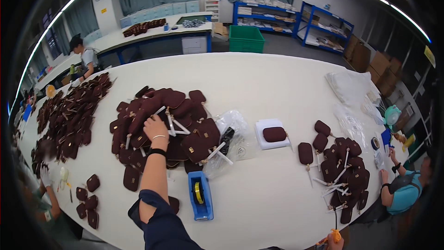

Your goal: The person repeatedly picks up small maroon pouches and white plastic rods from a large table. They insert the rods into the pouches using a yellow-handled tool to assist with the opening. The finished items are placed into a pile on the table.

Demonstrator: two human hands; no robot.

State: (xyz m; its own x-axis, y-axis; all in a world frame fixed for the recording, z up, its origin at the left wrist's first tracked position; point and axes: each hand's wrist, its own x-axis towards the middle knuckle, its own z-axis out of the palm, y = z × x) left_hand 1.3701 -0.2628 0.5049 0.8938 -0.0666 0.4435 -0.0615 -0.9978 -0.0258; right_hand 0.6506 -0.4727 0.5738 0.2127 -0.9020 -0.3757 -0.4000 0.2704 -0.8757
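A large heap of dark maroon zip pouches [173,99] with gold fittings and white-wrapped straps lies left of the middle of the table. My left hand [156,127] reaches into it, fingers curled over one maroon pouch [142,116]; their tips are partly hidden. At the lower right edge my right hand [335,242] is closed around an orange-handled tool [335,235] with a thin dark shaft pointing up. Just beyond the shaft lies a smaller heap of maroon pouches [354,178]. Between the heaps, a single pouch [274,134] rests on a white block [264,144].
A blue tape dispenser [201,208] with yellow tape stands before the large heap, near clear plastic bags [238,132]. More pouches [74,115] cover the table's left side. Co-workers sit at left [88,60] and right [404,190]. A green bin [246,39] stands behind the table.
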